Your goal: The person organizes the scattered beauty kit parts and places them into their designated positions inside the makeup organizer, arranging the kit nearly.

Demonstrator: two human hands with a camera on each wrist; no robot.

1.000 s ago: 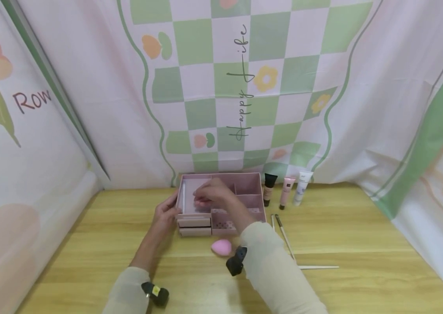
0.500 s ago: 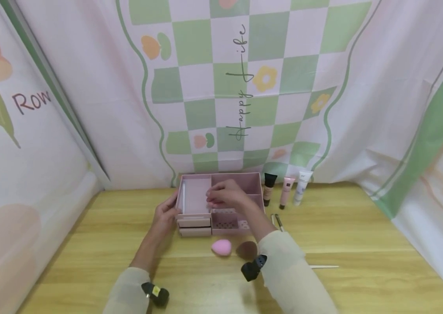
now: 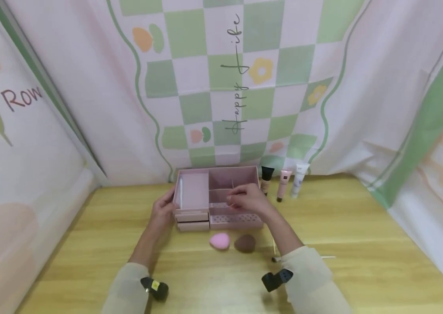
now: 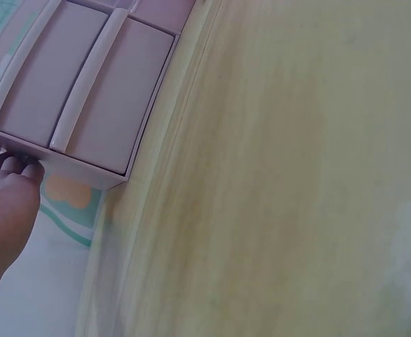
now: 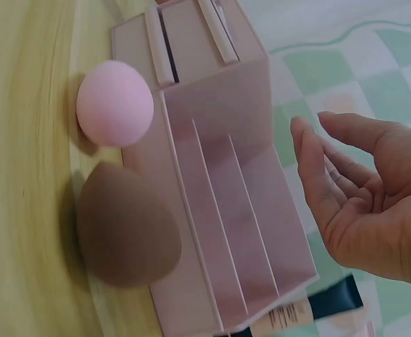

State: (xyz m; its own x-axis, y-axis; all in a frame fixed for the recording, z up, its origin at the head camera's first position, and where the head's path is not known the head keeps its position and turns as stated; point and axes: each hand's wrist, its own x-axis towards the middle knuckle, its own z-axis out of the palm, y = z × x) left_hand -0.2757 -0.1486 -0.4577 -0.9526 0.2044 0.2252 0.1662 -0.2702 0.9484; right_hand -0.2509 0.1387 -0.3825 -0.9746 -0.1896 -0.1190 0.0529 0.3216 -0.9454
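A pink desktop organizer (image 3: 235, 222) stands on the table with two small drawers (image 3: 192, 226) at its front left. My left hand (image 3: 162, 210) holds its left side; in the left wrist view the fingers (image 4: 12, 165) curl against the side panel. My right hand (image 3: 249, 199) hovers above the right-hand compartments. In the right wrist view its thumb and forefinger are apart, with nothing between them. A slim white stick (image 3: 181, 192) lies in the upper left tray. In front of the organizer sit a pink makeup sponge (image 3: 220, 241) and a brown makeup sponge (image 3: 245, 243).
Right of the organizer stand a black-capped tube (image 3: 267, 174), a pink tube (image 3: 283, 185) and a white tube (image 3: 299, 180). A thin brush (image 3: 274, 259) and a white handle (image 3: 328, 257) lie partly behind my right forearm. A patterned curtain (image 3: 190, 109) hangs behind the table.
My right hand has moved right, from over the upper left tray to above the right compartments. The brown sponge has come into view. My left hand keeps its hold; the head view has shifted slightly.
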